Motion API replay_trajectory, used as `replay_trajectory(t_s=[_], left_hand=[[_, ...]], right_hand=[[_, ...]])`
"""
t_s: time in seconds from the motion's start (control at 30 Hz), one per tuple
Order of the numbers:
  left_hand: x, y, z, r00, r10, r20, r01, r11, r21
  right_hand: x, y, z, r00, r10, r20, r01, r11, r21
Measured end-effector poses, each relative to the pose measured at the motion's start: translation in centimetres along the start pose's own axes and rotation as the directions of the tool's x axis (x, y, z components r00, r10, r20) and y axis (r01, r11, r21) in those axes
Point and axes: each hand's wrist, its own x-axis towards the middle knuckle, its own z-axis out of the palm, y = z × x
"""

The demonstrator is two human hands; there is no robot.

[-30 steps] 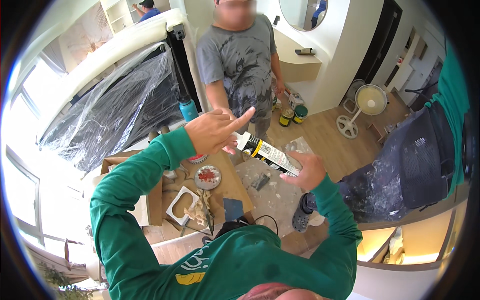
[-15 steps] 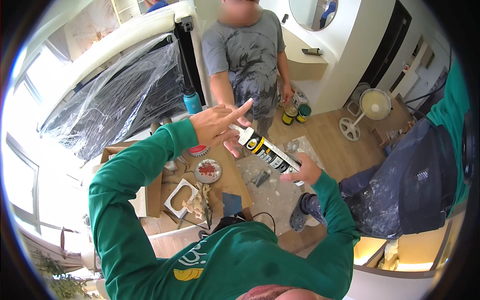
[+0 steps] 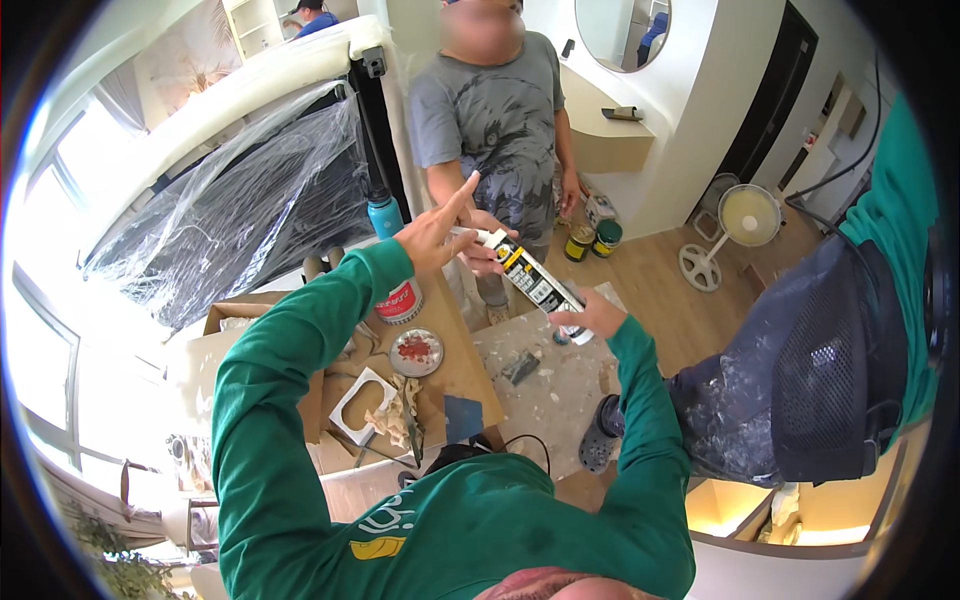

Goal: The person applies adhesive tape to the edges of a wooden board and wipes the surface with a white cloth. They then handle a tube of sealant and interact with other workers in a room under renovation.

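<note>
A black, white and yellow sealant cartridge (image 3: 537, 278) slants in front of me, its white nozzle end up and to the left. My right hand (image 3: 597, 315) is wrapped round its lower end. Beside the nozzle, my left hand (image 3: 435, 236) has its fingers stretched upward and its thumb side against or close to the nozzle. A co-worker in a grey shirt stands opposite, and that person's hand (image 3: 484, 255) is at the cartridge's upper end, partly behind it. Whether it grips the cartridge firmly is hard to see.
The table (image 3: 455, 345) at left bears a red-and-white tub (image 3: 400, 303), a round lid with red residue (image 3: 416, 352), a white square frame (image 3: 362, 405) and a blue bottle (image 3: 384, 215) behind. Paint cans (image 3: 606, 238) and a fan (image 3: 748, 215) stand on the floor. Another green-sleeved person is at right.
The cartridge and my right hand have shifted slightly left. My left index finger has swung from pointing right to pointing up. The co-worker's fingers have come up to the cartridge.
</note>
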Motion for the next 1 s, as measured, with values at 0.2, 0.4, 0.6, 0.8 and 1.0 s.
replay_trajectory(t_s=[0.2,0.4,0.6,0.8,1.0], left_hand=[[3.5,-5.2,0.7,0.994,0.024,-0.106,-0.023,1.000,0.006],[7.0,-7.1,1.1,0.982,-0.109,-0.157,0.102,0.993,-0.057],[9.9,-9.8,4.8,0.938,-0.139,-0.318,0.138,0.990,-0.026],[8.6,-13.8,7.1,0.887,-0.175,-0.428,0.179,0.983,-0.030],[3.3,-19.3,13.4,0.856,-0.442,-0.267,0.478,0.874,0.089]], right_hand=[[3.9,0.9,-2.5,0.997,0.053,0.056,-0.048,0.995,-0.091],[4.7,0.4,-3.5,0.998,-0.038,0.041,0.041,0.995,-0.090],[13.8,7.0,1.6,0.880,-0.128,-0.458,0.263,0.933,0.245],[21.4,12.9,8.0,0.962,0.066,-0.266,0.124,0.760,0.638],[28.8,21.8,10.2,0.952,0.205,-0.228,-0.266,0.921,-0.285]])
